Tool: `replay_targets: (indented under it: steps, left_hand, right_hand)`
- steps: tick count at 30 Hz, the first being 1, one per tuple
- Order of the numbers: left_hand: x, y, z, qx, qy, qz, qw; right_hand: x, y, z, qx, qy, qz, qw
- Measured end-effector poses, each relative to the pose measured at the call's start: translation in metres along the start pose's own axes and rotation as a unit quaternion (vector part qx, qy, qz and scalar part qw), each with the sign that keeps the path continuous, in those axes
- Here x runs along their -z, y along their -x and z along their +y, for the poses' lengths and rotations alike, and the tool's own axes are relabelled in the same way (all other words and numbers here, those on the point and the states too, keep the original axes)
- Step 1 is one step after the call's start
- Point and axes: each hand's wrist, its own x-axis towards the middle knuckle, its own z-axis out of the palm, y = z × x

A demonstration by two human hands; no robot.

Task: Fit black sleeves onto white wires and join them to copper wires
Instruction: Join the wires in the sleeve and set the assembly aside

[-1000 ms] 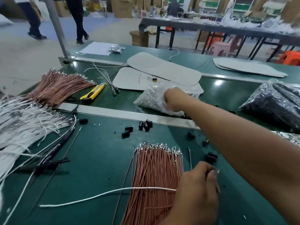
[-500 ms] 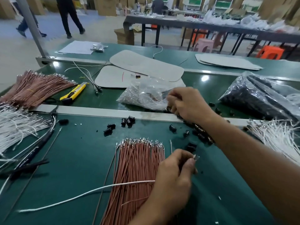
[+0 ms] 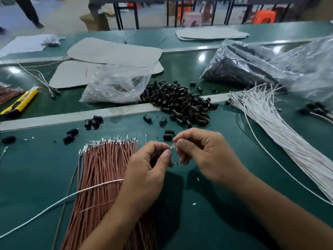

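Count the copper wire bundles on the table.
2. The near copper bundle lies in front, partly under the left hand; the far copper bundle sits at the left edge beside the yellow knife, mostly out of frame.

On the table (image 3: pixel 36 168) a bag (image 3: pixel 115 85) lies behind one wire bundle (image 3: pixel 100 177), a sleeve heap (image 3: pixel 180 103) beside it, more wires (image 3: pixel 288 141) rightmost.

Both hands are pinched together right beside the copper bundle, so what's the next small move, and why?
Probably ease the small dark piece in the right hand onto the white wire end that the left hand pinches: the fingertips nearly meet, and the wire's visible length bears no sleeve yet.
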Motion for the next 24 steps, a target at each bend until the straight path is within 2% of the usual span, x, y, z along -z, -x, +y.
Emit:
replay_targets:
  steps: [5, 9, 24]
  left_hand:
    - [-0.0034, 0.0022, 0.001, -0.012, -0.021, 0.012, 1.0]
    - [-0.0042, 0.0027, 0.0006, -0.015, -0.047, 0.031, 0.998]
    - [-0.0075, 0.0049, 0.0004, -0.021, -0.06, 0.044, 0.997]
  right_hand:
    - [0.0099, 0.0036, 0.0041, -0.011, 0.033, -0.036, 0.999]
    - [0.01, 0.0027, 0.0048, 0.001, 0.069, -0.04, 0.997]
    - [0.0088, 0.0042, 0.0066, 0.01, 0.088, -0.041, 0.995]
